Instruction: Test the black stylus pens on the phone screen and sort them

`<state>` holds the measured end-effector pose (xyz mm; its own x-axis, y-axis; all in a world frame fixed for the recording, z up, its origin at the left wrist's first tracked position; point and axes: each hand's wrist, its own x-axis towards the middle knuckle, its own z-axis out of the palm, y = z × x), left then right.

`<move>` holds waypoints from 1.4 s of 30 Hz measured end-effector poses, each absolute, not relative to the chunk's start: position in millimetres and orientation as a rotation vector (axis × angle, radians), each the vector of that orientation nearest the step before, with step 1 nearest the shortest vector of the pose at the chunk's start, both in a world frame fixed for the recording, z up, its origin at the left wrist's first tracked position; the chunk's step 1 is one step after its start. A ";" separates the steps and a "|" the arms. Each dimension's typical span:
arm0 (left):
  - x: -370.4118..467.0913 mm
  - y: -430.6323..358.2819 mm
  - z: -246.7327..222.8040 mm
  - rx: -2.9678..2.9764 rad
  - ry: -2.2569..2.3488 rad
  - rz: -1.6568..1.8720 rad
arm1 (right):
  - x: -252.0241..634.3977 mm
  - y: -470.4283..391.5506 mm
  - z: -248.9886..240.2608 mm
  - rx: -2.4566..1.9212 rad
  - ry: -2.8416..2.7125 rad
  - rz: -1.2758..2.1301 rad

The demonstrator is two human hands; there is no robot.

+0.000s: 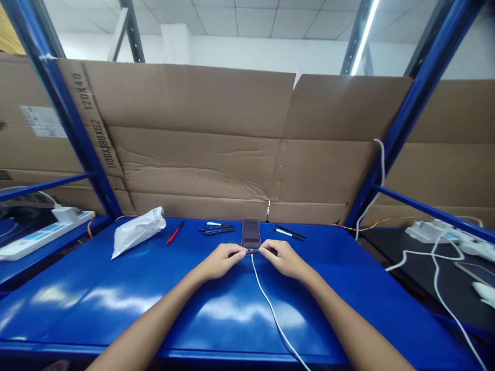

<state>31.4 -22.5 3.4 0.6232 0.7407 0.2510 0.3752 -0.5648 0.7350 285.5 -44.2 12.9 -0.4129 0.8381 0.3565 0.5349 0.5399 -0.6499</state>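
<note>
White cable [270,304] runs from the near table edge up between both forearms to the bottom end of the phone [251,234], which lies flat on the blue table [116,304], screen up. Left hand [220,260] has fingertips pinched together at the phone's near edge, left of the cable end. Right hand [284,257] is pinched the same way on the right, touching the plug end; whether the plug is seated in the port cannot be told, fingers hide it.

Risks, as judgement: the phone is held down only by fingertips at one end, so a skewed push could slide it away on the glossy top or cock the plug in the port. Slack cable hanging off the near edge could snag on a forearm and drag the phone back.

Just beyond the phone lie black and white pens [216,228] on the left and more pens [290,233] on the right, close enough to get knocked. Farther left are a red pen [175,233] and a white bag [137,229]. Cardboard sheets [201,134] back the shelf.
</note>
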 end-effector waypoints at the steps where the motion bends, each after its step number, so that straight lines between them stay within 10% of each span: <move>1: 30.8 -21.9 3.2 2.194 0.876 0.733 | 285.7 -44.4 13.6 -1.098 -2.091 0.609; 42: 32.1 -23.7 2.7 2.146 0.833 0.728 | 284.4 -44.9 13.3 -1.136 -2.039 0.696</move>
<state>32.1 -23.7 2.7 0.6331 0.7363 0.2390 0.3357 -0.5393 0.7723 284.4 -44.9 13.3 -0.3780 0.8730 0.3082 0.5021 0.4730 -0.7240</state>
